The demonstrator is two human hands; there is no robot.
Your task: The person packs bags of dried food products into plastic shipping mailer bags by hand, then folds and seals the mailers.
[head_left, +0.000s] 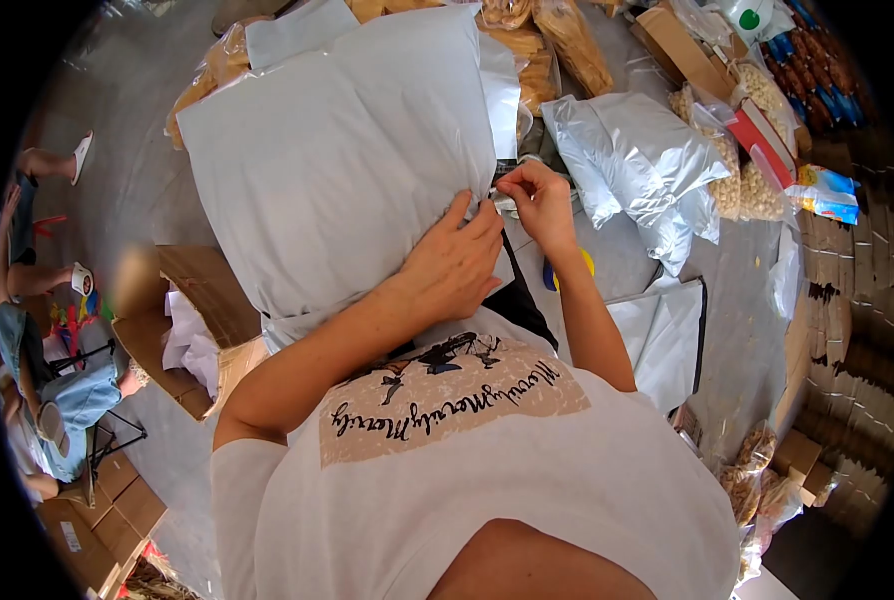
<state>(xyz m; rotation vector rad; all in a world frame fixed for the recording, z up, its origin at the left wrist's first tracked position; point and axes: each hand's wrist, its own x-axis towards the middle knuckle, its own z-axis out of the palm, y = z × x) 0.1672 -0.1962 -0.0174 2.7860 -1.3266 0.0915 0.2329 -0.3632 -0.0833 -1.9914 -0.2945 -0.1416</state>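
Well, in the head view, the large grey bag [337, 150] lies in front of the person's shirt [497, 470], filling the space ahead of the arms; what bears its weight underneath is hidden. The left hand [452, 255] rests along the bag's right edge, its fingers bent and slightly parted; whether the fingertips grip the film I cannot tell. The right hand [539, 205] is just beside that same edge, thumb and finger pressed together at the tips; anything between them is too small to make out.

The bag looks plump and soft, probably bulky rather than heavy, with a smooth skin likely to slip under one flat palm. It should handle best with one hand gathering the film at an edge and the other supporting the filled body; a sharp tug at a single corner might stretch or tear it.

Left of the bag's lower end, an open cardboard box [229, 297] holds pale sheets [187, 335]. On the bag's right, apart from it, lies a puffed silvery bag [637, 150], contents hidden. Beyond that, farther from the grey bag, clear bags [762, 193] show small, pale, rounded pieces. Behind the grey bag's far edge, a clear packet [572, 45] holds tan, elongated pieces.
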